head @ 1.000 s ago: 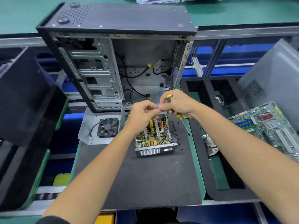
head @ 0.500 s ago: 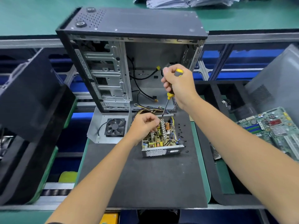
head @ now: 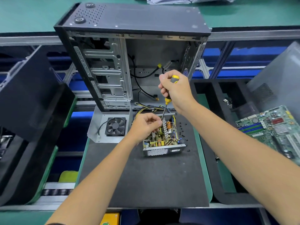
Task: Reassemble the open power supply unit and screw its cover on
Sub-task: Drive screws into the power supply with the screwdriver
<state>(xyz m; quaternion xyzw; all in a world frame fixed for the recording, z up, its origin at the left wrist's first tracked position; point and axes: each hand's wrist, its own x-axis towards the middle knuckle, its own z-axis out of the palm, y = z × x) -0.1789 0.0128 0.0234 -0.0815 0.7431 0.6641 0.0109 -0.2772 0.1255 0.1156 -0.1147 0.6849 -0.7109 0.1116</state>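
Note:
The open power supply unit [head: 164,148] sits on the black mat [head: 151,181], its circuit board exposed and its wire bundle [head: 146,109] trailing toward the back. Its grey cover with a black fan [head: 115,126] lies flat to the left. My right hand [head: 176,90] grips a yellow-and-black screwdriver [head: 167,99] nearly upright, tip down at the unit's far left corner. My left hand [head: 146,125] is curled beside the tip, fingertips pinched at the shaft's lower end; what they pinch is hidden. Several black screws [head: 183,132] lie on the mat right of the unit.
An open empty computer case [head: 129,62] stands right behind the unit. A green motherboard [head: 272,127] rests on a black foam tray [head: 215,120] to the right, with a grey side panel [head: 279,78] behind it. Black foam trays [head: 27,111] lean at the left.
My right hand lifted off the left hand and raised the screwdriver from lying low to nearly upright over the unit's far corner. My left hand stayed at that corner.

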